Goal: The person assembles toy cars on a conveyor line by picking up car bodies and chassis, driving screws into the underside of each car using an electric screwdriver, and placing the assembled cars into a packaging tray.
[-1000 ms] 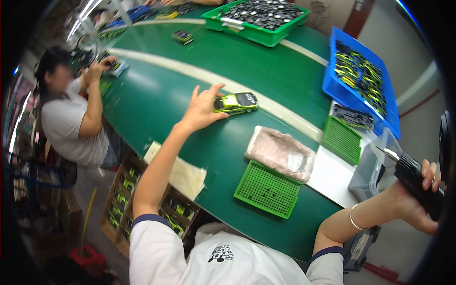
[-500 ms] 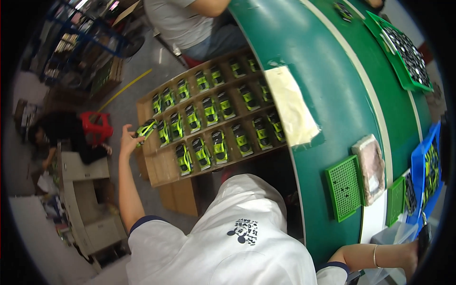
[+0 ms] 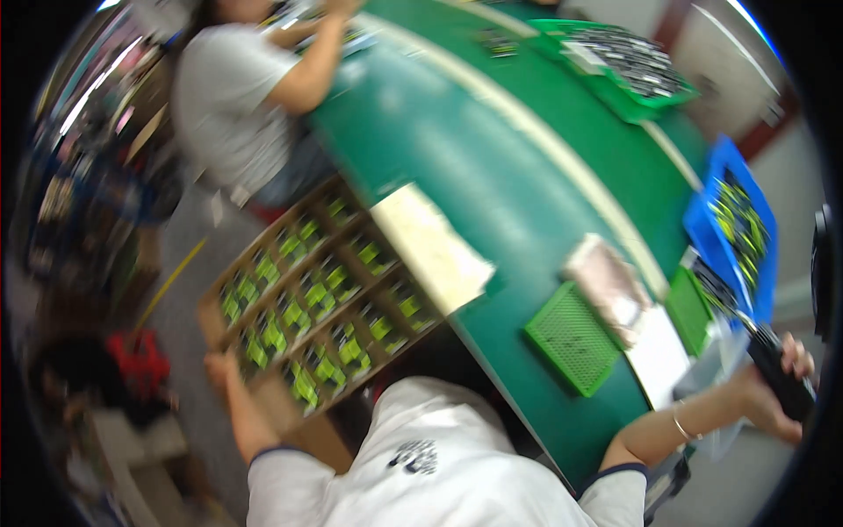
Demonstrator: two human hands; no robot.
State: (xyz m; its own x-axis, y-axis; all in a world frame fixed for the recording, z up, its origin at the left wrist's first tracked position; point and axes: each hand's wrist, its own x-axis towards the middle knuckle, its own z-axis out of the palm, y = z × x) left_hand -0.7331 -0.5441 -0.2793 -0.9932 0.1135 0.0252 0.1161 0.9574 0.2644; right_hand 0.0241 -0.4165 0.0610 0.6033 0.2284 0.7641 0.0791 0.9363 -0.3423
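At the left, my left hand (image 3: 217, 369) is at the near-left edge of a shallow cardboard box (image 3: 274, 400). Blur hides its fingers, and I see no car in it. Rows of lime-green and black toy cars (image 3: 349, 349) lie in the box between cardboard dividers. Out at the far right, my right hand (image 3: 762, 406) is wrapped round the black body of an electric screwdriver (image 3: 778, 373), its thin shaft pointing up and left toward the blue bin.
A green workbench (image 3: 465, 114) holds a cream cloth (image 3: 435, 250), a perforated green tray (image 3: 572, 338) and a pinkish pad (image 3: 606, 285). Beyond are a blue bin (image 3: 698, 220) of lime-green parts and a green bin (image 3: 549, 39) of dark parts. A co-worker (image 3: 233, 97) sits at the far left.
The view has swung to the right. The toy car that my left hand held over the box's left end is no longer in its fingers. My right hand and the screwdriver show more fully.
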